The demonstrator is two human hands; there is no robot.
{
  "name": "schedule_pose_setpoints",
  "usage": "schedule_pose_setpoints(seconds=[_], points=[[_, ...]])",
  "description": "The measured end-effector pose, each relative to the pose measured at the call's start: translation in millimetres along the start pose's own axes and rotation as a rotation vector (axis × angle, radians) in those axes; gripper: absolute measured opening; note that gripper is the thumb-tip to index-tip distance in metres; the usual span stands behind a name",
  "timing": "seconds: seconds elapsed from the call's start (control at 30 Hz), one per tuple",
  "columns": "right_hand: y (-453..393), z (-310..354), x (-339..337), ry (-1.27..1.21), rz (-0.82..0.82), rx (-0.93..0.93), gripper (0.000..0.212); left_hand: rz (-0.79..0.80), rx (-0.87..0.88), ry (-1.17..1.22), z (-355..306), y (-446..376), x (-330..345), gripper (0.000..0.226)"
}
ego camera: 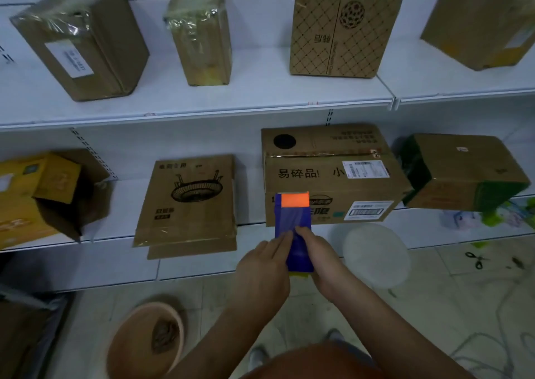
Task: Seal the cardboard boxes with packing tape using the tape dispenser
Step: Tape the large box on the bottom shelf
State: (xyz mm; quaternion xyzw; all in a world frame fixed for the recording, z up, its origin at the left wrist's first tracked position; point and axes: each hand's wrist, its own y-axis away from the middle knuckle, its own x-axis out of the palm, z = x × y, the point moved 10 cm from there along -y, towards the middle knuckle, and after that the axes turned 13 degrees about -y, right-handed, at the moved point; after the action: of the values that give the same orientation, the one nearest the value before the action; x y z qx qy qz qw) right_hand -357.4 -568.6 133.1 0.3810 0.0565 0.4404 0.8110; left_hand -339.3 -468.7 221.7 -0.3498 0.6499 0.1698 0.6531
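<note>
A blue tape dispenser (293, 219) with an orange front plate is held in front of the lower shelf. My right hand (317, 258) grips its body from the right. My left hand (265, 265) lies against its left side, fingertips touching the clear tape on top. Just behind it stands a large cardboard box (330, 175) with printed characters and shipping labels. A flat box with a fan drawing (186, 202) lies to its left.
Several taped boxes stand on the upper shelf (202, 106). An open yellow box (43, 196) is at lower left, a green-taped box (463, 173) at right. On the floor are a round white lid (376, 254), a pink basin (147, 341) and scissors (476, 260).
</note>
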Motion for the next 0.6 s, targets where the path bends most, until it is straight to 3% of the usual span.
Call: schedule_pose_setpoints(seconds=[0.17,0.3,0.47,0.53,0.6], points=[[0,-9,-8,0.038,-0.085,-0.029,0.024,0.263,0.015,0.059,-2,24,34,0.074],[-3,-16,-14,0.008,-0.129,-0.008,0.024,0.385,0.009,0.079,1,29,48,0.07],[-16,-6,-21,0.185,-0.125,-0.058,0.031,0.355,0.057,0.232,12,24,64,0.065],[-28,0,-24,0.319,-0.11,-0.087,0.035,0.226,0.03,0.288,25,14,56,0.062],[-44,5,-35,0.354,-0.136,-0.063,0.035,0.062,-0.108,0.381,48,1,45,0.056]])
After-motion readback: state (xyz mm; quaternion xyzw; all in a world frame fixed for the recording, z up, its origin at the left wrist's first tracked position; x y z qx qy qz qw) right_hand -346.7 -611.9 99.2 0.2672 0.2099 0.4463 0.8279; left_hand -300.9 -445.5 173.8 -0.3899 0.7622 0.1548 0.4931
